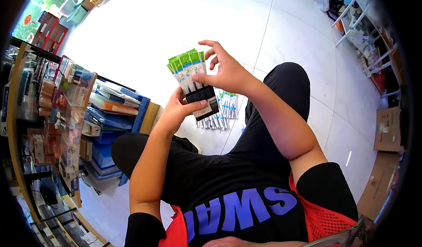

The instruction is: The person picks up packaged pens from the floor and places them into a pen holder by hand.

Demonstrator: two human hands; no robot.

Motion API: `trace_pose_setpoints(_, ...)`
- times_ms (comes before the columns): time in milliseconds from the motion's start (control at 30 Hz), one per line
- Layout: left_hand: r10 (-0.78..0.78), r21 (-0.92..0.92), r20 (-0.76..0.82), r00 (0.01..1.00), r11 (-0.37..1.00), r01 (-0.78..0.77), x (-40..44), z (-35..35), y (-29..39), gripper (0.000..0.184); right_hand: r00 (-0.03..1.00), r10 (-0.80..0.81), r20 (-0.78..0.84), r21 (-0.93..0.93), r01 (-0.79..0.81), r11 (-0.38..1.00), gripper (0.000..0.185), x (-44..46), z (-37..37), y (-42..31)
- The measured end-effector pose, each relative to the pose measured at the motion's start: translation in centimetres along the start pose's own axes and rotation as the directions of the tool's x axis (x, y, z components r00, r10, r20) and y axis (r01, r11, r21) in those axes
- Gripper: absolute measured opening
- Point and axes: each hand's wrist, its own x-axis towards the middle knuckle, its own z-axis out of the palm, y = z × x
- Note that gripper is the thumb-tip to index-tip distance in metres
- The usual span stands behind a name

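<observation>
My left hand (175, 111) is closed around a small black-and-white box (205, 104), its thumb pressed across the front. Out of the box's top fan several slim white packets (188, 73) with green ends. My right hand (227, 73) is at their right side, thumb against the packets and the other fingers apart and curled above. Behind and below the box, a pile of similar slim packets (227, 106) with blue and green marks lies on the floor, partly hidden by the box and my hand.
Shelves of packaged goods (70, 115) stand close on my left, beside stacked blue folders (107, 119). Cardboard boxes (387, 128) and a white rack (351, 16) line the right side. Pale tiled floor (237, 14) spreads ahead; my bent legs (283, 97) frame the pile.
</observation>
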Motion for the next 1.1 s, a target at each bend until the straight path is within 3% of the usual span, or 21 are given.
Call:
trace_pose_setpoints(167, 0.082, 0.002, 0.072, 0.994, 0.997, -0.082, 0.5, -0.7, -1.4, 0.080, 0.978, 0.088, 0.190, 0.085, -0.106, 0.991, 0.109, 0.3, -0.3, 0.4)
trace_pose_setpoints(200, 0.088, 0.022, 0.074, 0.993, 0.996, -0.090, 0.0, -0.2, -0.6, 0.072, 0.964, 0.125, 0.233, 0.107, -0.153, 0.982, 0.109, 0.1, -0.3, -0.1)
trace_pose_setpoints(267, 0.099, -0.007, 0.101, 0.990, 0.995, -0.098, -0.2, 0.0, -0.3, 0.072, 0.969, 0.025, 0.247, 0.212, -0.079, 0.974, 0.112, 0.4, 0.5, 1.8)
trace_pose_setpoints(333, 0.118, 0.061, 0.100, 0.988, 0.990, -0.125, -0.3, -0.1, -0.1, 0.072, 0.965, -0.004, 0.262, 0.256, -0.065, 0.965, 0.101, 0.4, 1.1, 2.2)
trace_pose_setpoints(433, 0.145, 0.020, 0.091, 0.985, 0.989, -0.148, 0.1, -0.2, -0.4, 0.072, 0.948, -0.033, 0.317, 0.346, -0.083, 0.934, 0.087, 0.4, 1.7, 2.1)
trace_pose_setpoints(600, 0.175, -0.046, 0.047, 0.983, 0.984, -0.173, -0.2, 0.1, 0.0, 0.074, 0.949, -0.047, 0.312, 0.334, -0.063, 0.940, 0.084, -0.5, 1.8, 1.2)
trace_pose_setpoints(700, 0.234, 0.015, 0.042, 0.971, 0.972, -0.235, -0.2, 0.1, 0.2, 0.080, 0.955, -0.070, 0.288, 0.306, -0.022, 0.952, 0.087, -0.8, 1.9, 0.6)
trace_pose_setpoints(933, 0.392, 0.076, 0.077, 0.917, 0.915, -0.397, 0.1, 0.2, -0.9, 0.090, 0.953, -0.055, 0.297, 0.223, -0.014, 0.975, 0.103, -1.6, 2.5, -0.4)
trace_pose_setpoints(1000, 0.389, 0.081, 0.087, 0.917, 0.915, -0.396, 0.0, 0.1, -1.0, 0.090, 0.938, -0.039, 0.345, 0.194, -0.031, 0.981, 0.110, -1.3, 2.6, 0.3)
trace_pose_setpoints(1100, 0.357, 0.081, 0.083, 0.931, 0.928, -0.363, 0.8, -0.7, -2.1, 0.091, 0.951, -0.025, 0.307, 0.181, -0.033, 0.983, 0.103, -1.4, 2.8, 0.2)
